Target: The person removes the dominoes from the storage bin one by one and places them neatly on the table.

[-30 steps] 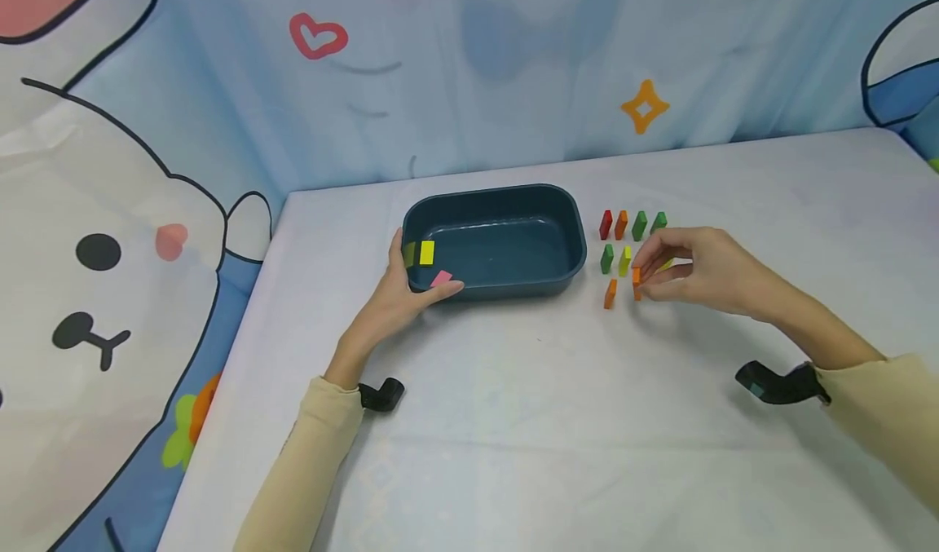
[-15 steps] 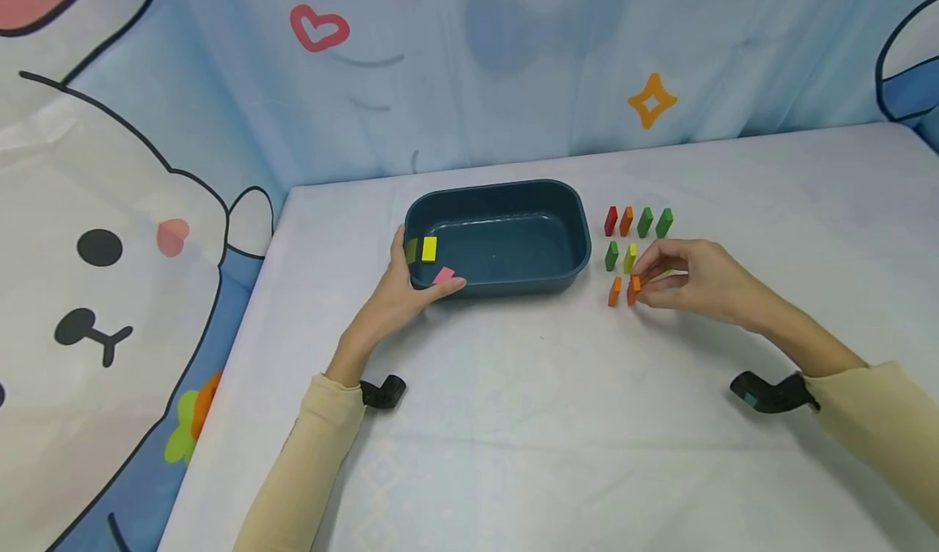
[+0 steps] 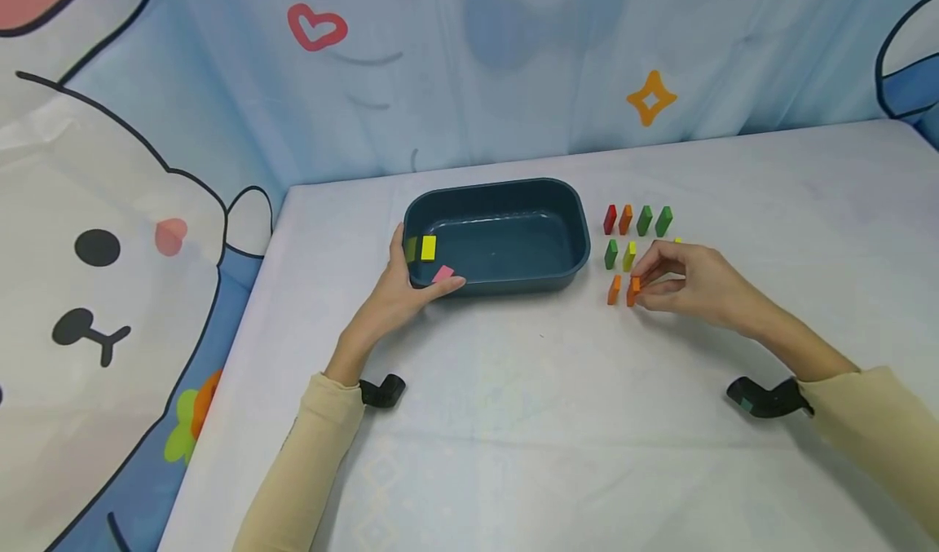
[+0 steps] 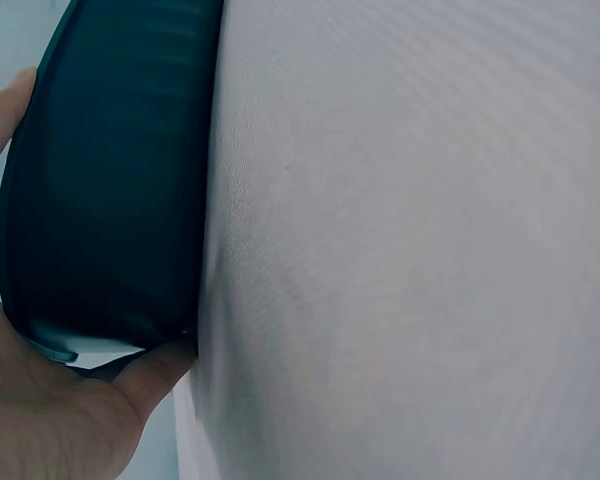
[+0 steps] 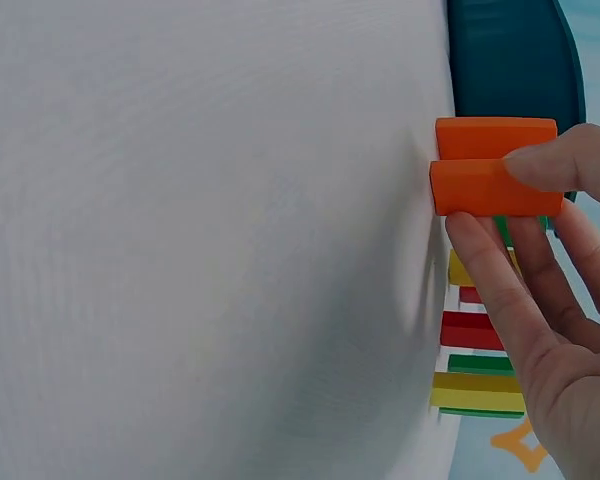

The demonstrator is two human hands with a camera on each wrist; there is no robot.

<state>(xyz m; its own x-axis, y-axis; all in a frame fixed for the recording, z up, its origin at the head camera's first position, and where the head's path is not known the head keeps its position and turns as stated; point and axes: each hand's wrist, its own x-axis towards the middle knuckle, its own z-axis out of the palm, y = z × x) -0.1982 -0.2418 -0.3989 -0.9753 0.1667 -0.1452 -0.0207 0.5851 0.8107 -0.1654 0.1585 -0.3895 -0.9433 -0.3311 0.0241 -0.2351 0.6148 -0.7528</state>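
A dark teal plastic tub [image 3: 506, 279] stands at the back of the table. My left hand [image 3: 399, 295] holds its left end, thumb along the front rim and fingers at the end wall; the left wrist view shows the hand [image 4: 65, 410] round the tub's corner. Between thumb and fingers my right hand [image 3: 689, 279] pinches an upright orange domino [image 5: 490, 188], its foot at the tabletop. Just left of it stands another orange domino [image 3: 614, 290]. Behind are a green domino [image 3: 611, 254] and a yellow domino [image 3: 629, 256]; my right hand partly hides more.
In the back row stand a red domino [image 3: 610, 219], an orange domino [image 3: 625, 219] and two green ones. Inside the tub lie a yellow block [image 3: 429, 248] and a pink block [image 3: 443, 274]. A printed curtain [image 3: 469, 71] hangs behind the table.
The pinched orange domino has come down slightly and toward the other orange one, standing beside it. My right hand has barely moved in the last half second. The left hand keeps its hold.
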